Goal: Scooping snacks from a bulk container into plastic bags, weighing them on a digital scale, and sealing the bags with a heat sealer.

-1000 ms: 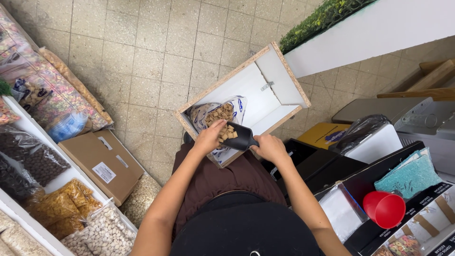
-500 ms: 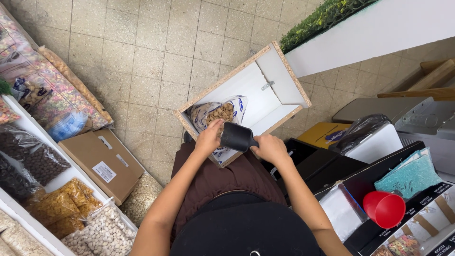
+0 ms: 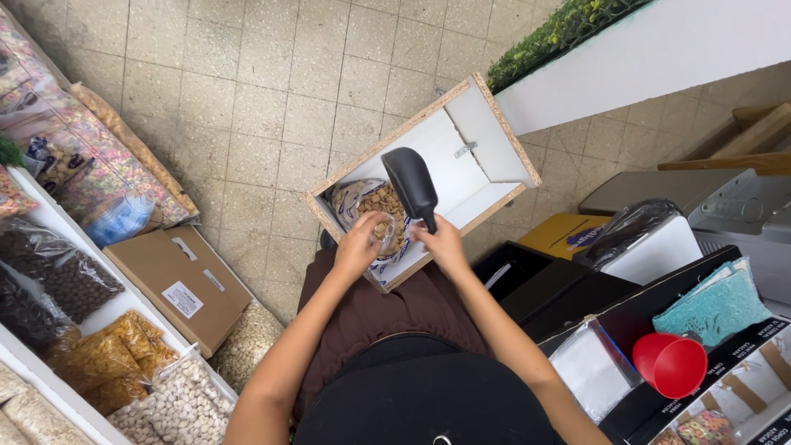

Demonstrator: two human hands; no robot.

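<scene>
Over box, right grip (image 3: 443, 243) clasping scoop (image 3: 411, 183)

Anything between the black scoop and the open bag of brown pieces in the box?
Nothing visible. The black scoop, held by the right hand, sits right beside the bag; the left hand holds the bag's near edge, off to the side.

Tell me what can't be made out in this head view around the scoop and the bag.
- Scoop: seen from the back, so what it carries is hidden.
- Scoop handle: covered by the right hand.
- Bag: its near edge is hidden under the left hand, so how it is gripped is unclear.
- Print on the bag: too small to read.
- Box: its near corner is hidden behind both hands.
</scene>
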